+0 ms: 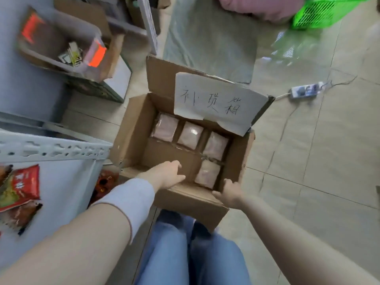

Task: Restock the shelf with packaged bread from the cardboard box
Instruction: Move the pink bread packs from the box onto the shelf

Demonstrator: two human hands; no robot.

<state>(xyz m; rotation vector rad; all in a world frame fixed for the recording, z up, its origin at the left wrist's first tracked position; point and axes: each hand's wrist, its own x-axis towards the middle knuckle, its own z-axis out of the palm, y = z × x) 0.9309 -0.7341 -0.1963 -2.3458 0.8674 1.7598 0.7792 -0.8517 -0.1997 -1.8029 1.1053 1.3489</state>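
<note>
Cardboard box of packaged bread, left hand inside, right hand on rim.

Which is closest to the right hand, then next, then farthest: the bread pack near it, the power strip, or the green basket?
From the right hand:
1. Bread pack, just left of it, inside the box.
2. Power strip, on the floor beyond the box.
3. Green basket, at the far top right.

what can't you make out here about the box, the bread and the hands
- Head view: the paper sign on the cardboard box flap covers the far part of the interior, so more bread packs may lie under it.
- Pack labels: blurred, unreadable.
- Right hand: fingers curl over the near wall, so its grip is unclear.
- Left hand: palm faces away.
- Shelf: cut off at the left edge.
</note>
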